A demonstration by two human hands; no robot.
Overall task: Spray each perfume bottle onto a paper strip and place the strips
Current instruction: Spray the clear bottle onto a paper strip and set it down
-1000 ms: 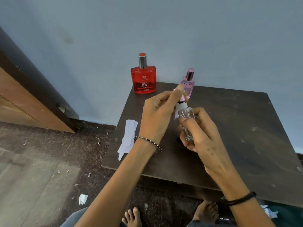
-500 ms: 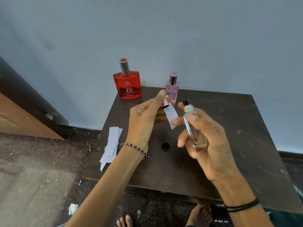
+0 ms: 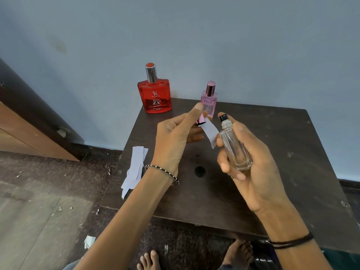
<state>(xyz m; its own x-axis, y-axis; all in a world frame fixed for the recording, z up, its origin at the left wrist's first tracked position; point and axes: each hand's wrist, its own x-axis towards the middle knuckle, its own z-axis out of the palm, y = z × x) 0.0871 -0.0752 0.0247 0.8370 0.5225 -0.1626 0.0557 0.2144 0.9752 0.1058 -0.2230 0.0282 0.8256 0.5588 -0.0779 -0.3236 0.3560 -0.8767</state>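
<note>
Squared glass bottle in right hand; left hand pinches strip.

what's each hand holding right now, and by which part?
Left hand pinches the paper strip by its upper end, with a pink cap in the same fingers. Right hand grips the clear bottle round its body, forefinger at the black nozzle.

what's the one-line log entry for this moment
phase: pre-spray | left hand: holds paper strip and pink cap | right hand: grips clear spray bottle, uncapped | table: red ZX bottle, pink DGZ bottle, both capped
</note>
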